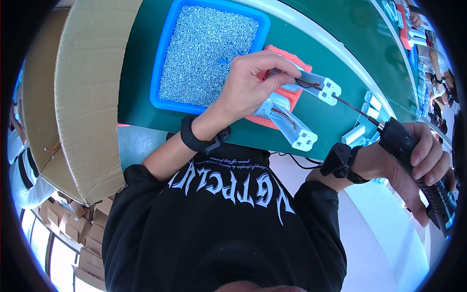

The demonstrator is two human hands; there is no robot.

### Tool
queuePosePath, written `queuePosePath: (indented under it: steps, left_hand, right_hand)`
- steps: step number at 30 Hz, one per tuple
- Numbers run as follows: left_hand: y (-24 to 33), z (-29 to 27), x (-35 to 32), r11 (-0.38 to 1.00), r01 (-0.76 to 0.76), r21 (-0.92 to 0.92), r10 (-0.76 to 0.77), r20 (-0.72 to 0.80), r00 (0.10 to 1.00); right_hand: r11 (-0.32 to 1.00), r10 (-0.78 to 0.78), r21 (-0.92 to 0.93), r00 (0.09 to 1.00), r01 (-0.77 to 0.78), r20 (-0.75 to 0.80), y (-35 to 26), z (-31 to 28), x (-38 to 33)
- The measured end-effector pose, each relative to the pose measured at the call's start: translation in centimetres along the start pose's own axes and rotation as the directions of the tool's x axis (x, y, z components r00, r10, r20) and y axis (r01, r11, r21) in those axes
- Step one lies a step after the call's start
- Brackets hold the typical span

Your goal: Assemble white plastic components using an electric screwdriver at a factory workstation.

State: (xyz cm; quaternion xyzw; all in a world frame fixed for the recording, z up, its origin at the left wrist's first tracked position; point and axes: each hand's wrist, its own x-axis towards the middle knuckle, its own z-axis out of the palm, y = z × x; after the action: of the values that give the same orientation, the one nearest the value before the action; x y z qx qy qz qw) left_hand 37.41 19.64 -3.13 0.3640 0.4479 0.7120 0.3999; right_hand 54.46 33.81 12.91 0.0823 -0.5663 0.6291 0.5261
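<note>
My left hand [248, 80] pinches a long pale plastic housing [322, 88] between thumb and fingers. Dark wires run along the housing's open channel, and its squarish end points right. In my right hand [423, 160] is a black electric screwdriver [400, 140], gripped round the body. Its long thin bit reaches up and left to the end of that housing; whether a screw sits at the tip is too small to tell. Just below lies a second similar housing [294, 127], wires showing in its channel. Under both is an orange-red cloth [265, 120].
A blue tray [156, 80] full of small metal screws [209, 48] stands on the green table [138, 92]. Several pale parts [354, 134] lie at the right edge. A large cardboard box [92, 97] rises at left. Other people work at far right and far left.
</note>
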Motion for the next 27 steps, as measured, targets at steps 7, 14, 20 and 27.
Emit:
queuePosePath:
  steps: [7,14,20,27]
  left_hand:
    - [0.7,-0.5,0.4,0.995,-0.010,0.095,0.001,0.095,0.996]
    - [1.2,-0.3,0.2,0.992,0.083,0.091,-0.092,0.102,0.991]
    - [1.9,-0.9,0.5,0.849,-0.195,0.491,0.145,0.138,0.980]
    - [-0.3,-0.8,0.1,0.793,-0.219,0.568,0.097,0.237,0.967]
  right_hand:
    - [1.000,-0.001,-0.006,1.000,0.001,-0.014,-0.6,-0.4,0.2]
    - [0.998,0.062,0.030,0.998,-0.062,0.007,-0.3,0.0,0.5]
    - [0.996,0.058,-0.067,0.995,-0.052,0.085,1.2,1.5,0.0]
    - [0.988,0.111,-0.138,0.952,-0.073,0.286,2.0,2.0,0.0]
